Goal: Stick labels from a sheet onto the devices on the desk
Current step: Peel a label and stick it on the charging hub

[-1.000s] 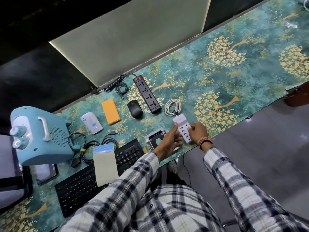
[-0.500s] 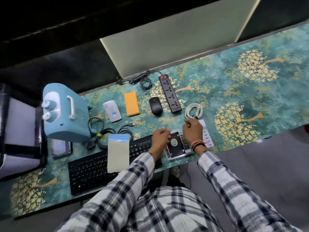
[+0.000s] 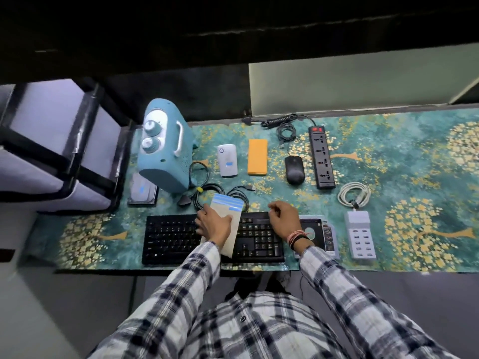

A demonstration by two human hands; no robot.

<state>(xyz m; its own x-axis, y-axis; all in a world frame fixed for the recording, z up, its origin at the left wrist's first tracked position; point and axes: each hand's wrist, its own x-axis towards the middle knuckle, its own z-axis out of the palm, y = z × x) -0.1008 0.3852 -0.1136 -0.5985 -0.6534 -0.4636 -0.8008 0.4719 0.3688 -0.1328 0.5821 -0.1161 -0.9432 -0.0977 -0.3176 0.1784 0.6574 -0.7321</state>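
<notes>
The label sheet (image 3: 229, 204), tan backing with blue labels along its top, lies across the black keyboard (image 3: 168, 237). My left hand (image 3: 213, 225) grips the sheet, thumb across its face. My right hand (image 3: 283, 218) hovers just right of the sheet over the keyboard's right end, fingers curled with nothing visible in them. A white multi-port charger (image 3: 359, 235) and a drive caddy (image 3: 315, 234) lie right of the keyboard. Blue labels show on the white pocket device (image 3: 227, 160) and the hard drive (image 3: 142, 190).
Along the back stand a teal appliance with two knobs (image 3: 164, 149), an orange pack (image 3: 257, 157), a black mouse (image 3: 294, 169) and a power strip (image 3: 321, 158). Black cables (image 3: 204, 190) and a coiled white cable (image 3: 353, 195) lie mid-desk. A grey-white case (image 3: 51, 151) borders the left.
The white charger was put down on the desk at the right and let go. Both hands moved left to the keyboard, and my left hand took hold of the label sheet.
</notes>
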